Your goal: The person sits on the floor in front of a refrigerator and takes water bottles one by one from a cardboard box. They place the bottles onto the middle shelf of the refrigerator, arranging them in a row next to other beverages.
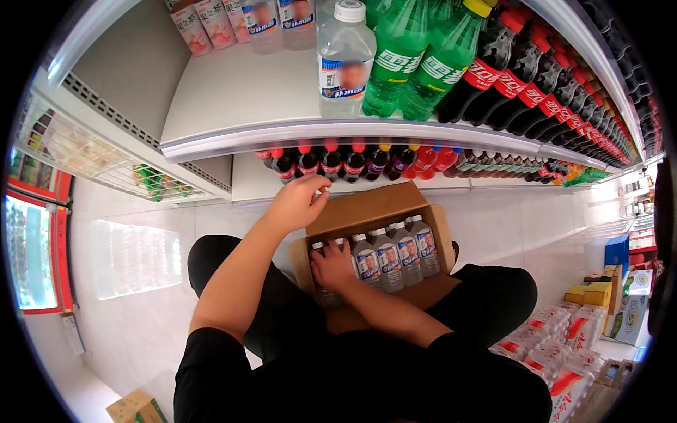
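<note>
An opened cardboard box (pixel 365 209) rests between my bent knees, its flaps folded out. Rows of clear plastic bottles (pixel 391 259) with white caps and blue picture labels stand inside. My right hand (pixel 334 267) reaches into the box's left end, its fingers around the upper part of a bottle; the palm hides most of that bottle. Above the left flap is my left hand (pixel 301 201), raised, with nothing in it and its thumb apart from the curled fingers. On the shelf ahead, a matching clear bottle (pixel 345 63) stands at the front beside green soda bottles (pixel 394 69).
The white upper shelf (pixel 238 100) has a raised front edge and also holds drink cartons (pixel 198 26) and cola bottles (pixel 486 69). Small bottles (pixel 330 161) line the bottom shelf. Shrink-wrapped bottle packs (pixel 555 338) sit on the right; a red-framed fridge (pixel 66 254) is at left.
</note>
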Motion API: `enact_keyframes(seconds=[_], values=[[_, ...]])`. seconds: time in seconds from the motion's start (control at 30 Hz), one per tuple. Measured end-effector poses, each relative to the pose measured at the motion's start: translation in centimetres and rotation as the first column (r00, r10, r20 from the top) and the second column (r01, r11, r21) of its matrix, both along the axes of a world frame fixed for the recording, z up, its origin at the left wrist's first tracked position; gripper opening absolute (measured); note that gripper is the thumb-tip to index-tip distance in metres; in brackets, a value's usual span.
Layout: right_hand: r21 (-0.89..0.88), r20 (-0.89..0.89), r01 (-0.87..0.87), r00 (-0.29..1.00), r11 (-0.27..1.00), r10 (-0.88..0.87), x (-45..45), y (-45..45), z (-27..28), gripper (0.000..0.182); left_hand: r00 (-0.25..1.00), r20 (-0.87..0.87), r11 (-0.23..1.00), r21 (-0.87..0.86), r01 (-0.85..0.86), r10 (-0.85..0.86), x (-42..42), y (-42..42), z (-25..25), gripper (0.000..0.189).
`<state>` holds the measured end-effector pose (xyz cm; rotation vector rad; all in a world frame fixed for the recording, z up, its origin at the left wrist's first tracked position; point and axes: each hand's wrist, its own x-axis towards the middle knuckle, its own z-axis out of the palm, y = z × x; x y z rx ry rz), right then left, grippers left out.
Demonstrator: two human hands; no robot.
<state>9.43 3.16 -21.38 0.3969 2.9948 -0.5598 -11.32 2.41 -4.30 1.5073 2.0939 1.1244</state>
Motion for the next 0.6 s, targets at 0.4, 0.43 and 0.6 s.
enact_keyframes(seconds=[0.4, 0.43, 0.6], values=[[-0.538, -0.162, 0.073, 0.969, 0.84, -0.188, 2.2, -0.6, 5.4, 0.069, 1.0, 0.019, 0.998, -0.065, 0.012, -0.01, -0.3, 1.0, -1.3, 0.019], [-0.555, -0.195, 0.062, 0.96, 0.83, -0.202, 2.4, -0.5, 5.2, 0.072, 1.0, 0.022, 0.997, -0.073, 0.008, -0.007, -0.2, 1.2, -1.4, 0.019], [-0.649, -0.061, 0.087, 0.984, 0.756, -0.166, 2.0, 0.3, 3.6, 0.077, 0.999, -0.024, 0.992, -0.117, 0.038, -0.041, 0.0, 1.4, -2.4, 0.02]])
